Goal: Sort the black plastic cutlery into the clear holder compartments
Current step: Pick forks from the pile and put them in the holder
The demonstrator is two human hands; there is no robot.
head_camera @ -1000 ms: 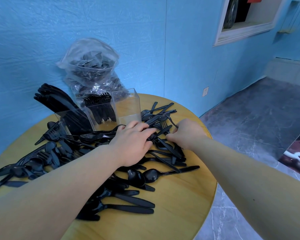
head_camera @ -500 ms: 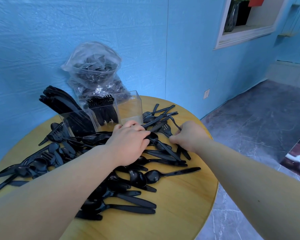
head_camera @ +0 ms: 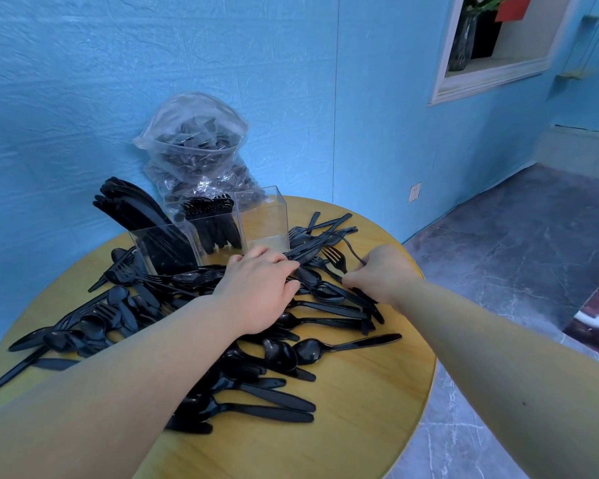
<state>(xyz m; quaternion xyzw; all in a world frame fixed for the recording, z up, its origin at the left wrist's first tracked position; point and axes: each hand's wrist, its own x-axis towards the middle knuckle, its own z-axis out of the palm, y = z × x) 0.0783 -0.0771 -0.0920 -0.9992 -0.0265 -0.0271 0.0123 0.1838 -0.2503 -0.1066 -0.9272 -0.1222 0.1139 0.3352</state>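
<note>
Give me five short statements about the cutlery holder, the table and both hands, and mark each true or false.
1. The clear holder's rightmost compartment holds no cutlery. True.
2. The right hand pinches a black fork. True.
3. The middle compartment holds spoons. False: forks stand in it, tines up.
4. The left hand lifts a knife clear of the round wooden table. False: it rests on the pile.
5. The plastic bag lies in front of the holder. False: behind it.
</note>
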